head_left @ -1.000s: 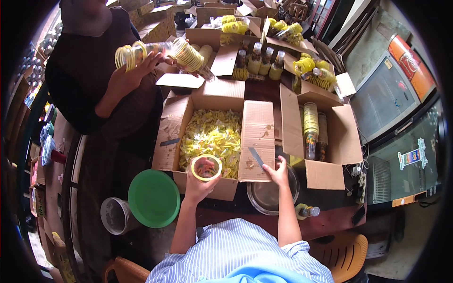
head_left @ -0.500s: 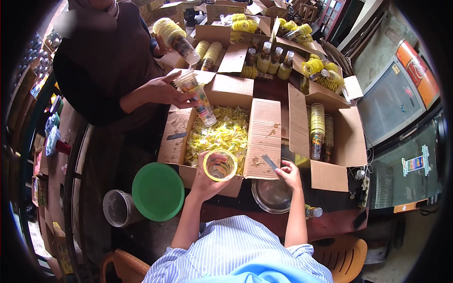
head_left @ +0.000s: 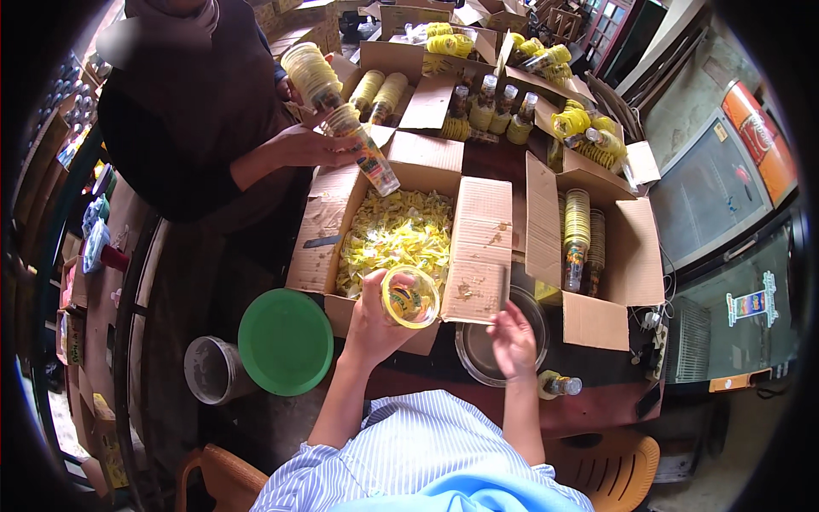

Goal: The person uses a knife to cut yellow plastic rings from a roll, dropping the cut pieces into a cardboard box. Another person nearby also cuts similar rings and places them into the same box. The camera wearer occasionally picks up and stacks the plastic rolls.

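Observation:
My left hand (head_left: 373,320) is closed around a clear plastic cup (head_left: 411,324) with a yellow rim, its mouth tipped up toward me. Printed colours show through its wall. Below the cup's far side, the open cardboard box (head_left: 320,275) holds many small yellow-and-clear wrapped packets (head_left: 397,235). My right hand (head_left: 514,346) is beside the box's right flap (head_left: 478,256), fingers pinched on a flat grey strip (head_left: 505,288), which is smeared by motion. Under that hand lies a round metal bowl (head_left: 536,320) on the dark table.
Across the box, a co-worker's hand (head_left: 311,147) holds stacked cups (head_left: 363,154). A second strip (head_left: 322,242) rests on the left flap. At right stands a box (head_left: 636,247) of stacked cups; a green lid (head_left: 286,341) and white bucket (head_left: 209,371) are at left. A bottle-like container (head_left: 559,385) lies near the front edge.
My right hand has drawn nearer to me and slightly left, turning the strip upright. The cup in my left hand has shifted slightly right. The co-worker's cups have moved up and right, away from the packets.

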`<state>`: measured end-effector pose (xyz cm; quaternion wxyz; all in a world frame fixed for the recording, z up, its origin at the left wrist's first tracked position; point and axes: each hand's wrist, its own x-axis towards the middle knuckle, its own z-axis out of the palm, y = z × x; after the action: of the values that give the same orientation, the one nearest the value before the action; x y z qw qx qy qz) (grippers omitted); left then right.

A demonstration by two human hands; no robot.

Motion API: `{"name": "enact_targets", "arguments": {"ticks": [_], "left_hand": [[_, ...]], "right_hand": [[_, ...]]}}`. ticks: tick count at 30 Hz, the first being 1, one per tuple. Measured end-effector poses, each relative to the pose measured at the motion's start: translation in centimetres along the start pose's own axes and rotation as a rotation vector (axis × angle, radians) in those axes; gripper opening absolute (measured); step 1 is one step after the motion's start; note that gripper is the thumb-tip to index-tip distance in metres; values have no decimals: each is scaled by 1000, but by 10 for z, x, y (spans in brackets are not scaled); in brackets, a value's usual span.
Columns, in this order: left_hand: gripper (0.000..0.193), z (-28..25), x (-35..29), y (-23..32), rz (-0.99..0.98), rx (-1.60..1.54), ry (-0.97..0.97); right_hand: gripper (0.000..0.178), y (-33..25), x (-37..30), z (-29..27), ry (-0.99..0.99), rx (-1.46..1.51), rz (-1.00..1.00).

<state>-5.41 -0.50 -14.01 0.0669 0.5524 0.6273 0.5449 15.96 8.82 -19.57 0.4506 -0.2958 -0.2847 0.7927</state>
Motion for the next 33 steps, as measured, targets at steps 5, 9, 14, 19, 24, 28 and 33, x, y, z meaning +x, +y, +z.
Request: {"name": "enact_targets", "arguments": {"ticks": [5,9,14,19,24,28,33], "left_hand": [[69,0,-3,-3,-19,80,28],[69,-3,1,4,-2,17,56],[71,-2,2,8,25,-28,50],[71,-3,3,9,-6,-79,47],[70,-6,3,10,-20,-87,50],[70,-3,5,7,5,-77,21],[70,0,4,5,0,-95,21]], "right_hand": [[17,1,-15,70,16,-1096,-721],[23,-1,-17,79,-57,-1469,-1194],[27,2,-16,88,-104,-1510,-1331],[27,0,-13,95,-106,-1526,-1383],[34,0,-10,96,-158,-1507,-1366],[33,0,-5,98,-168,-1519,-1353],[33,-3,-4,97,-162,-1514,-1375]]}}
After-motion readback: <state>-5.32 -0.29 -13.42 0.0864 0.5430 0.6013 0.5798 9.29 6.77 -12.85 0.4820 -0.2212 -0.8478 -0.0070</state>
